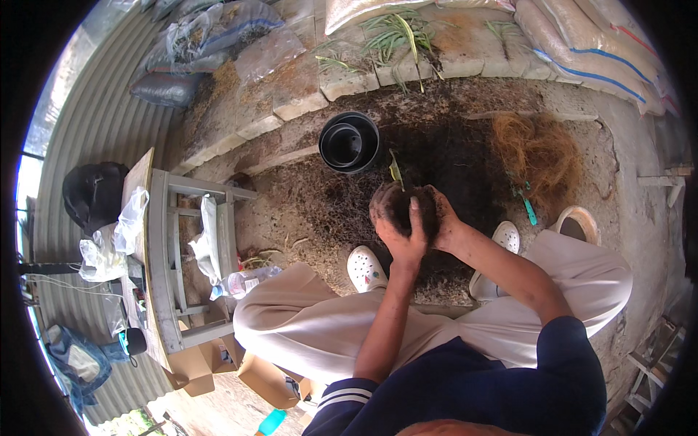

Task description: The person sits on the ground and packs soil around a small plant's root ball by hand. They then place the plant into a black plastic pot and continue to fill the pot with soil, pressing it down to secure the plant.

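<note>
My left hand (397, 220) and my right hand (444, 215) are cupped together around a ball of dark soil (406, 215), with a small yellow-green leaf (395, 169) standing up out of it. Beyond them, a bit to the left, stand nested black plastic pots (349, 143). Dark soil with fine roots (458, 158) is spread on the ground under and past my hands. To the right lies a heap of brown coconut fibre (537, 155), and by its near edge a tool with a teal handle (530, 211).
Uprooted striped-leaf plants (401, 35) lie on the block ledge (349, 84) at the back. Filled sacks (583, 46) are stacked at back right, more bags (169, 87) at back left. A wooden table (163, 261) and a plastic bottle (248, 282) are on the left.
</note>
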Motion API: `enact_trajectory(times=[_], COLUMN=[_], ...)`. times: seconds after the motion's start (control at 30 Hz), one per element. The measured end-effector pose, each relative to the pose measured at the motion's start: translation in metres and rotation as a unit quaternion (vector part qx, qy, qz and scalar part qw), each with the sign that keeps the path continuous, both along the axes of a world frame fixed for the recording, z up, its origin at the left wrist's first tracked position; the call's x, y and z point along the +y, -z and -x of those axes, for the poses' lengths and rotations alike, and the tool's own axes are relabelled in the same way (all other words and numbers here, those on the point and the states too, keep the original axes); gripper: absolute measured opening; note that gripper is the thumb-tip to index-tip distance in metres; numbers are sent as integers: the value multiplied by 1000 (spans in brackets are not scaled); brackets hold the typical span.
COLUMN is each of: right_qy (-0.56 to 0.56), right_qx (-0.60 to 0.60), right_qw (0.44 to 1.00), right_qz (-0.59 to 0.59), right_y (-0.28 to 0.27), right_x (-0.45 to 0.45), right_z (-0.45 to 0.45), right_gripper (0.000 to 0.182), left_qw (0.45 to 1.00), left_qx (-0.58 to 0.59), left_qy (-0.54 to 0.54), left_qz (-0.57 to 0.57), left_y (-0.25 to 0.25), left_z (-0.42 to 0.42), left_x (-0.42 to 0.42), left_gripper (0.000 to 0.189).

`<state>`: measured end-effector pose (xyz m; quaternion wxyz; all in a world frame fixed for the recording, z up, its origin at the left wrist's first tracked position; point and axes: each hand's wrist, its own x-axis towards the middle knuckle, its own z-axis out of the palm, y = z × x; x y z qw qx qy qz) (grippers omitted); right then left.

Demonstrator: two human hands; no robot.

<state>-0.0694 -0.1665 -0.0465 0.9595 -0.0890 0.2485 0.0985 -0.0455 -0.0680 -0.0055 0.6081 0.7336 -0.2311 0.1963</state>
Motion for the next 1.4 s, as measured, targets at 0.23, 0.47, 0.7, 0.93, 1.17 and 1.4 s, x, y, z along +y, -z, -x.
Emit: enact_trajectory(times=[0.23, 0.47, 0.7, 0.93, 1.17, 1.4], right_qy=[-1, 0, 9, 6, 8, 12], right_qx=[14, 34, -5, 31, 35, 69], right_qw=[1000, 999, 1000, 999, 999, 997], right_qz=[12, 15, -2, 18, 23, 18], right_y=[6, 8, 22, -4, 5, 6], right_x=[1, 1, -2, 5, 5, 7], right_z=[1, 3, 5, 5, 6, 8], right_gripper=[40, 42, 39, 39, 40, 32], left_qw=[993, 997, 997, 997, 996, 987], left_qx=[-9, 21, 77, 35, 57, 140], left_qy=[7, 15, 11, 4, 11, 57], left_qz=[-117, -74, -21, -75, -70, -56], left_y=[4, 7, 8, 14, 12, 12], left_z=[-6, -6, -3, -8, -6, -6], left_x=[4, 1, -2, 2, 1, 1], left_gripper=[17, 18, 20, 15, 15, 17])
